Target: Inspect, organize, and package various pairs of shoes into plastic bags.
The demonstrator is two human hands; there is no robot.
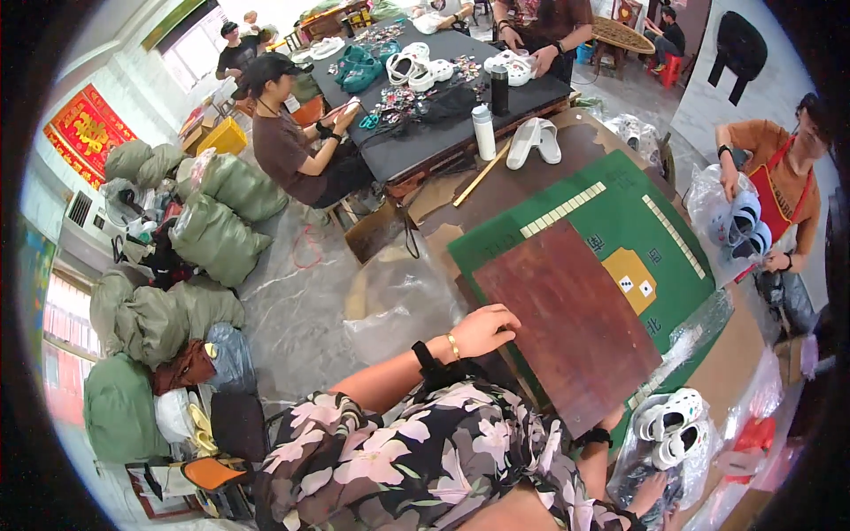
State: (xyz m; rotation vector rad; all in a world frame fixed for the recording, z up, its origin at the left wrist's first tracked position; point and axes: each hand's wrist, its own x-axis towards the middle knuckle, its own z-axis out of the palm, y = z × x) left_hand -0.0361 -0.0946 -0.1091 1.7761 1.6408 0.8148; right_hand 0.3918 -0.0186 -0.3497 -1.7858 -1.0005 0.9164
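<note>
A flat reddish-brown wooden board point(567, 319) lies slanted over a green mahjong mat point(496, 232). My left hand point(485, 329), with a gold bracelet and a black wristband, is at the board's left edge. Its fingers are loosely bent and nothing shows in them. At the board's near edge, my right hand point(611, 419) closes on it, the fingers partly hidden. Rows of cream tiles point(564, 209) line the mat. Two white dice point(627, 284) rest on a yellow patch beside the board. White clogs point(680, 428) sit on clear plastic to the right.
Another person's hand point(651, 492) is by the white clogs. At the right, a person in a red apron point(768, 199) holds bagged light-blue clogs point(744, 226). Ahead, a dark table point(390, 159) holds clogs, charms and a white bottle point(483, 133). Green sacks point(217, 230) are piled left.
</note>
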